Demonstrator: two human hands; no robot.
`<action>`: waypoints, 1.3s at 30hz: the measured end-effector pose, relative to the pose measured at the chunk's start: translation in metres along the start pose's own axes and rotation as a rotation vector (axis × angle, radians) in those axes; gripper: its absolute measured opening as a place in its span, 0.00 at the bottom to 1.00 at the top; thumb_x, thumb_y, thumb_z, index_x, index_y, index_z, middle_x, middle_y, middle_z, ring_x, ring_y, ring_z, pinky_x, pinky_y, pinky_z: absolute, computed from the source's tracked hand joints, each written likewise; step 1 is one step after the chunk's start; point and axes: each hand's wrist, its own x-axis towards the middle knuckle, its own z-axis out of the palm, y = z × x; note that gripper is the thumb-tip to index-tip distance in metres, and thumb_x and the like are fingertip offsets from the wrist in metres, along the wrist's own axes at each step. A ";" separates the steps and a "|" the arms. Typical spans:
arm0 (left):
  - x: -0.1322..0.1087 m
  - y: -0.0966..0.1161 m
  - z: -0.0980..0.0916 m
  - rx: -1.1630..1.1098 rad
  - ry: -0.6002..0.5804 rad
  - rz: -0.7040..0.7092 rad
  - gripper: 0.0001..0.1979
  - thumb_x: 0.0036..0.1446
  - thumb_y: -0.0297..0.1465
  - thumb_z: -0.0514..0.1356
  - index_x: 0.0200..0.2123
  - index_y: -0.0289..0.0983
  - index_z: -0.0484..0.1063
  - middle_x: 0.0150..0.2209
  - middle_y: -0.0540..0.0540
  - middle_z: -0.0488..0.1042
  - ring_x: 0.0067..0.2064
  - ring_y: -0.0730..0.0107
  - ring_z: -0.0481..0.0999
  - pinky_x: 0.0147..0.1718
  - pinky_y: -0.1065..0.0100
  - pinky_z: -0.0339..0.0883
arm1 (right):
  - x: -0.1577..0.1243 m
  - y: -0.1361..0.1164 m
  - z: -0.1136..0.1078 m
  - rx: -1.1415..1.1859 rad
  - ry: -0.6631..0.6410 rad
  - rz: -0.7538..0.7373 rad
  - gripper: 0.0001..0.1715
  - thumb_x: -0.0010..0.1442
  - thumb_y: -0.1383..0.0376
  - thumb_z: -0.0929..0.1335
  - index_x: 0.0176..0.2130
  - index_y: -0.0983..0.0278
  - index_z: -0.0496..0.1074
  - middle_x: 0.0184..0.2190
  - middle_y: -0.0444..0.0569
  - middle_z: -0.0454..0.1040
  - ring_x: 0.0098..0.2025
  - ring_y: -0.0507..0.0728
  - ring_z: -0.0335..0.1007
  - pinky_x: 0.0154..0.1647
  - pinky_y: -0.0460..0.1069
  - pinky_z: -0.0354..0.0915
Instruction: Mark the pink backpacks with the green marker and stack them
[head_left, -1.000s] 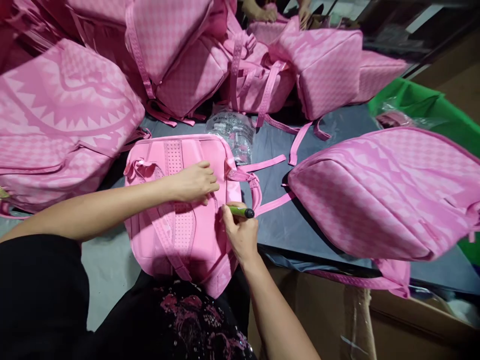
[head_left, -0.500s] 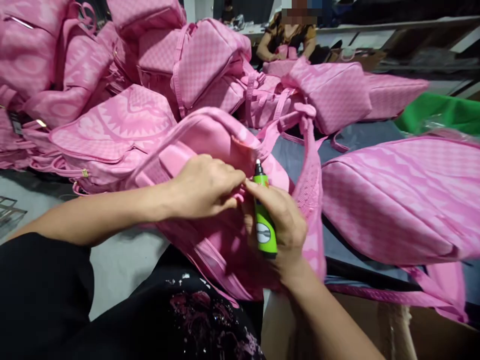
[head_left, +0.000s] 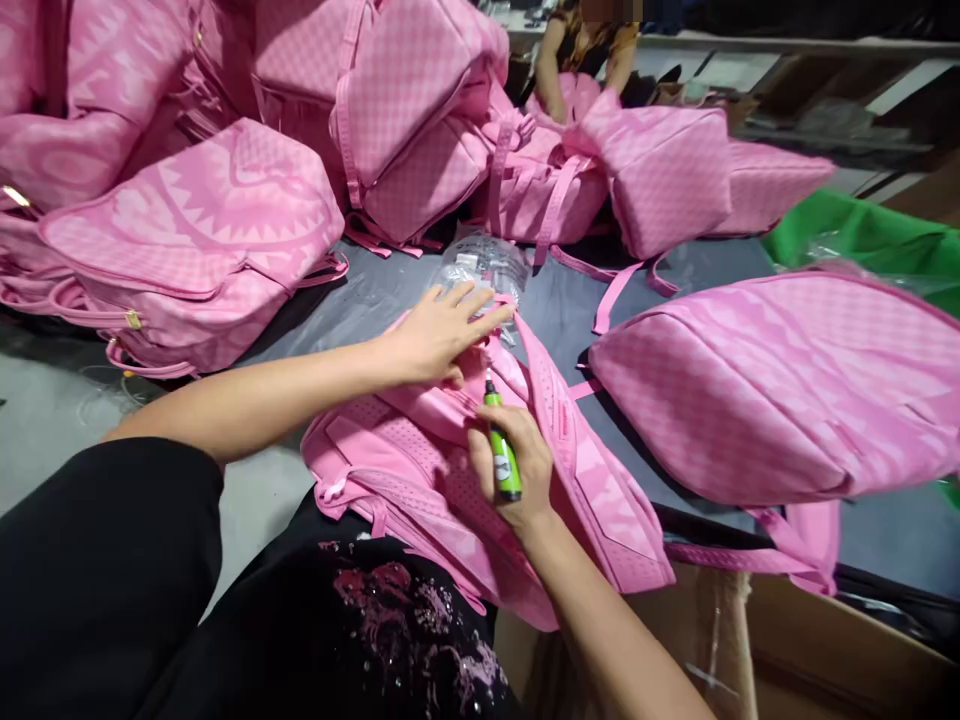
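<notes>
Backpack point(head_left: 405, 470) of smooth pink fabric with perforated padded straps lies at the near edge of the desk point(head_left: 352, 300). Right hand point(head_left: 536, 470) is closed round a green marker point(head_left: 506, 470), whose tip points away toward the left hand point(head_left: 439, 335). That hand presses flat on the backpack just beyond, fingers spread. Farther off are a clear plastic bottle point(head_left: 484, 262) and checkered pink bags point(head_left: 420, 120).

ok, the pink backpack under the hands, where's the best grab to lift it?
Probably the padded shoulder strap, from the right: it lies loose along the backpack's right edge, beside the right hand holding the green marker, while the left hand presses the top. The soft body offers no firm edge.
</notes>
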 end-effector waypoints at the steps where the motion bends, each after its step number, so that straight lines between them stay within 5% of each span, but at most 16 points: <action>1: 0.007 -0.003 0.006 -0.008 -0.045 0.001 0.48 0.52 0.42 0.70 0.71 0.37 0.51 0.69 0.35 0.57 0.66 0.44 0.58 0.58 0.52 0.59 | -0.002 -0.001 -0.001 0.020 -0.025 0.010 0.15 0.63 0.68 0.68 0.50 0.60 0.69 0.37 0.51 0.75 0.39 0.60 0.73 0.40 0.55 0.71; 5: 0.013 -0.006 0.020 0.003 -0.060 0.086 0.49 0.56 0.43 0.66 0.72 0.35 0.43 0.69 0.35 0.57 0.66 0.49 0.59 0.59 0.53 0.57 | -0.010 0.010 -0.008 0.058 -0.144 0.031 0.16 0.65 0.62 0.67 0.52 0.61 0.70 0.41 0.55 0.77 0.44 0.62 0.75 0.44 0.57 0.72; 12: 0.000 0.012 0.021 0.157 -0.026 0.124 0.59 0.52 0.49 0.66 0.73 0.41 0.31 0.74 0.32 0.37 0.73 0.38 0.39 0.65 0.36 0.39 | -0.004 0.030 -0.011 0.165 -0.106 0.425 0.19 0.66 0.57 0.67 0.54 0.60 0.66 0.42 0.52 0.81 0.39 0.59 0.81 0.39 0.53 0.76; 15: 0.003 0.016 0.022 0.177 -0.032 0.090 0.49 0.61 0.44 0.60 0.73 0.38 0.33 0.72 0.32 0.46 0.71 0.41 0.50 0.63 0.40 0.46 | 0.006 0.031 -0.019 0.099 -0.250 0.356 0.13 0.65 0.60 0.68 0.49 0.61 0.72 0.44 0.53 0.82 0.42 0.59 0.81 0.44 0.53 0.75; 20: 0.005 0.018 0.020 0.115 -0.059 0.082 0.36 0.67 0.33 0.50 0.73 0.32 0.39 0.70 0.32 0.55 0.62 0.49 0.64 0.57 0.51 0.58 | 0.024 0.033 -0.039 0.128 -0.507 0.377 0.18 0.66 0.56 0.67 0.52 0.60 0.74 0.49 0.51 0.80 0.48 0.61 0.79 0.50 0.55 0.73; 23: 0.004 0.016 0.021 0.110 -0.039 0.099 0.35 0.67 0.32 0.49 0.73 0.32 0.40 0.69 0.32 0.55 0.64 0.49 0.62 0.58 0.50 0.57 | 0.037 0.032 -0.043 0.140 -0.532 0.491 0.16 0.66 0.57 0.65 0.50 0.62 0.73 0.44 0.49 0.81 0.42 0.59 0.79 0.43 0.52 0.72; 28: 0.007 0.013 0.034 0.140 0.020 0.141 0.42 0.64 0.36 0.56 0.74 0.41 0.34 0.73 0.33 0.42 0.73 0.42 0.44 0.64 0.37 0.44 | 0.059 0.036 -0.040 0.166 -0.734 0.529 0.12 0.64 0.58 0.66 0.39 0.62 0.74 0.31 0.45 0.78 0.28 0.54 0.72 0.30 0.48 0.65; 34: 0.017 0.014 0.046 0.144 -0.042 0.060 0.39 0.65 0.35 0.54 0.73 0.36 0.38 0.70 0.31 0.54 0.64 0.45 0.62 0.60 0.45 0.56 | 0.068 0.049 -0.037 0.108 -0.933 0.519 0.16 0.62 0.60 0.65 0.45 0.63 0.78 0.36 0.49 0.82 0.33 0.56 0.77 0.37 0.49 0.70; 39: 0.019 0.016 0.042 0.101 -0.098 0.012 0.39 0.64 0.31 0.54 0.73 0.33 0.41 0.71 0.33 0.53 0.65 0.45 0.60 0.59 0.47 0.57 | 0.071 0.059 -0.033 0.070 -0.996 0.451 0.17 0.61 0.63 0.66 0.48 0.62 0.78 0.38 0.50 0.83 0.35 0.57 0.80 0.38 0.49 0.73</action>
